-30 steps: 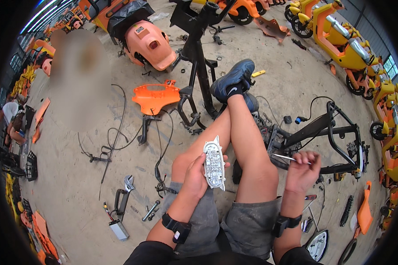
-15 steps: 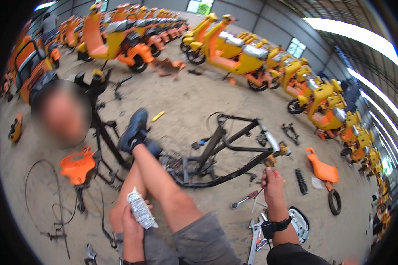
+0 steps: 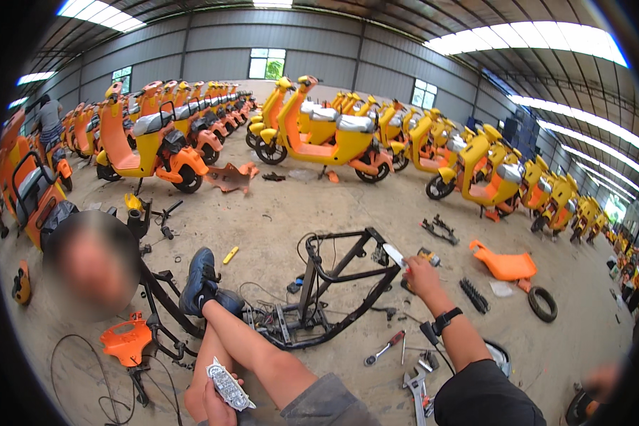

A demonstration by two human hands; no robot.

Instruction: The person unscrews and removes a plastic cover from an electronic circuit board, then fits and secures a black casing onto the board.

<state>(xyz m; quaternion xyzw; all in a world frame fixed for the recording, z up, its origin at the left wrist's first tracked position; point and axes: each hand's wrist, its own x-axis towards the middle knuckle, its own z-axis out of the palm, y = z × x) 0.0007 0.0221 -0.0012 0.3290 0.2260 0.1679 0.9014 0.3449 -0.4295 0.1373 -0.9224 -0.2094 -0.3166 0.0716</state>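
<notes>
Low over my lap, my left hand [image 3: 219, 409] is closed around a silvery, clear-faced lamp unit [image 3: 231, 385], long and oval with jagged edges. My right arm stretches forward to the far end of a bare black scooter frame [image 3: 307, 292] on the floor. There my right hand [image 3: 424, 277] has its fingers curled beside a white strip [image 3: 395, 255] on the frame; what they grip, if anything, is hidden. Just behind that hand a yellow-and-black tool [image 3: 429, 255], perhaps a power drill, shows in part. Loose wires lie around the frame's base.
Near my right arm lie a red-handled ratchet [image 3: 385, 349] and a wrench [image 3: 413, 387]. Further right are a shock absorber [image 3: 474, 295], an orange panel [image 3: 505, 265] and a tyre [image 3: 543, 304]. A person [image 3: 92, 266] is close on the left, by another frame. Parked scooters [image 3: 326, 138] line the back.
My view has tilted up. My right hand has moved forward and left to the frame's white strip. The lamp unit stays in my left hand, now lower in view.
</notes>
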